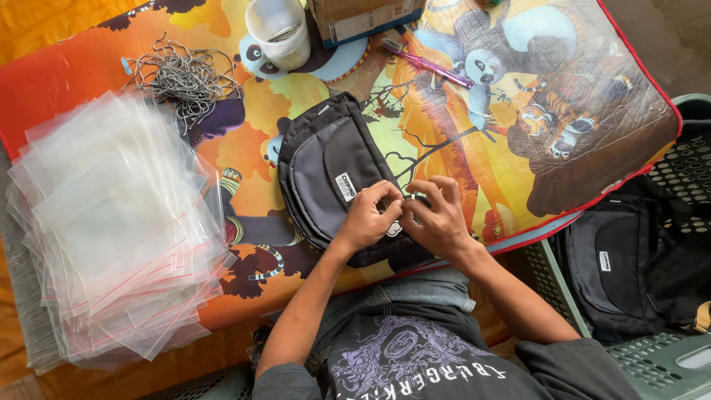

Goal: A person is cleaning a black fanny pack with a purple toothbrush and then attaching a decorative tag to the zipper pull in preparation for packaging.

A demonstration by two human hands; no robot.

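A low table (pixel 89 59) fills the room's middle, covered by a bright orange cloth printed with cartoon animals. At its far left lies a thick, fanned stack of clear plastic bags (pixel 111 230) with red seal strips. Behind that stack, toward the top edge, sits a tangled heap of small metal chains (pixel 185 74). Next along the top edge stands a translucent plastic cup (pixel 280 31), and just beside it a cardboard box (pixel 363 16) is cut off by the frame. A purple pen-like tool (pixel 427 64) lies slantwise to the right of the box.

In the middle of the table, near the front edge, rests a small grey and black pouch bag (pixel 329 170), flat on its back and tilted. Both hands meet at its lower right corner. The left hand (pixel 368 216) lies on the bag with its fingertips pinched together on something small at the bag's edge. The right hand (pixel 438 215) faces it, just off the bag's side, thumb and forefinger pinching the same spot while the other fingers are lifted and spread. What they pinch is too small to make out.

To the right, beside the table, a green plastic crate (pixel 666 363) holds more black bags (pixel 615 267) of the same kind.
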